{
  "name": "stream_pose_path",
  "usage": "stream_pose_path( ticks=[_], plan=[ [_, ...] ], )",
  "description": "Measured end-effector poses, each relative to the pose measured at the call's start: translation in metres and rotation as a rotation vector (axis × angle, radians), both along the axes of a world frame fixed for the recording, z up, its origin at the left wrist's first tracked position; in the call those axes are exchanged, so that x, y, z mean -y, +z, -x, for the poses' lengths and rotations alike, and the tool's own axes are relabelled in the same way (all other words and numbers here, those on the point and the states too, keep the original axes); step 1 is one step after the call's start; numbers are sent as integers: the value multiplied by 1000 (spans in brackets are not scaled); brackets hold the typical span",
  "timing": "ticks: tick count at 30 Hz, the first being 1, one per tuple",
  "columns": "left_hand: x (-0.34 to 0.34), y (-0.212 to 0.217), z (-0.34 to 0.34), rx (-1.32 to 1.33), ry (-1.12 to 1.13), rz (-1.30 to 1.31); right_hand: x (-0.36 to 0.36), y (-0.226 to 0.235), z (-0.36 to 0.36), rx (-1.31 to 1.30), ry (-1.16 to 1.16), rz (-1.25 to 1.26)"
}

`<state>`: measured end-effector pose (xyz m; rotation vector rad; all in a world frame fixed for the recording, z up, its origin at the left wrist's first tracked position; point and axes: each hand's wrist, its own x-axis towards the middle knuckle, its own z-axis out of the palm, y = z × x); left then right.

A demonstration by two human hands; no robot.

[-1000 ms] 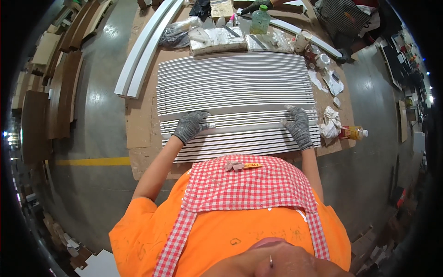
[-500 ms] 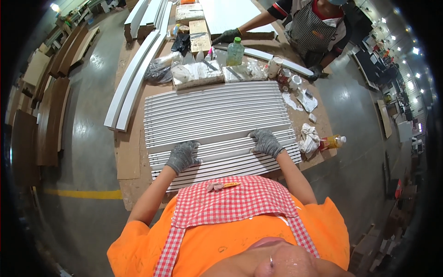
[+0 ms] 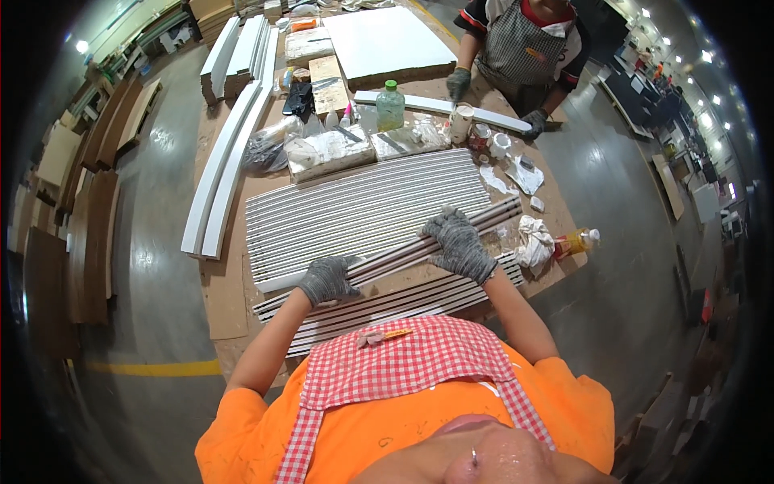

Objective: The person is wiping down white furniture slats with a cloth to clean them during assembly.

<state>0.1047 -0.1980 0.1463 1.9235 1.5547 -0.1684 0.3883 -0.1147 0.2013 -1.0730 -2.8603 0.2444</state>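
Note:
Both my gloved hands grip a bundle of several slim white strips with dark edges (image 3: 393, 262). My left hand (image 3: 326, 281) is closed round the bundle toward its left end, and my right hand (image 3: 458, 244) wraps it further right. The bundle slants, its right end farther from me than its left. Beyond it lies a wide row of white strips (image 3: 367, 202), side by side on the table. A smaller row of strips (image 3: 395, 313) lies between the bundle and my checked apron.
Plaster-stained blocks (image 3: 329, 153), a green-capped bottle (image 3: 390, 109) and small jars (image 3: 479, 137) stand behind the strips. At right are a crumpled cloth (image 3: 534, 242) and an amber bottle (image 3: 574, 244). Long white boards (image 3: 230, 173) lie left. Across the table, a gloved co-worker handles a white bar (image 3: 439, 107).
My hands have closed on several strips and tilted them up out of the flat row, right end swung away from me, exposing brown tabletop. The co-worker's hand has left the white panel's edge.

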Motion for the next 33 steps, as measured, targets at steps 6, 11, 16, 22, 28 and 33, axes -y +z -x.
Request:
stream_pose_path(
  ticks=[6,11,16,22,28,33],
  plan=[
    [9,-13,22,8,61,-392,3,1,16,-194,-57,-152],
    [13,11,49,31,230,-426,22,-13,32,-561,-201,-243],
    [31,33,79,215,637,-374,54,-36,30,-531,-287,-54],
    [32,30,124,539,845,-579,49,-56,31,-534,-275,94],
    [13,21,157,895,1088,-733,49,-29,64,-693,-163,-28],
    [-16,43,120,938,1414,-730,47,-10,74,-654,-136,-17]
  ],
)
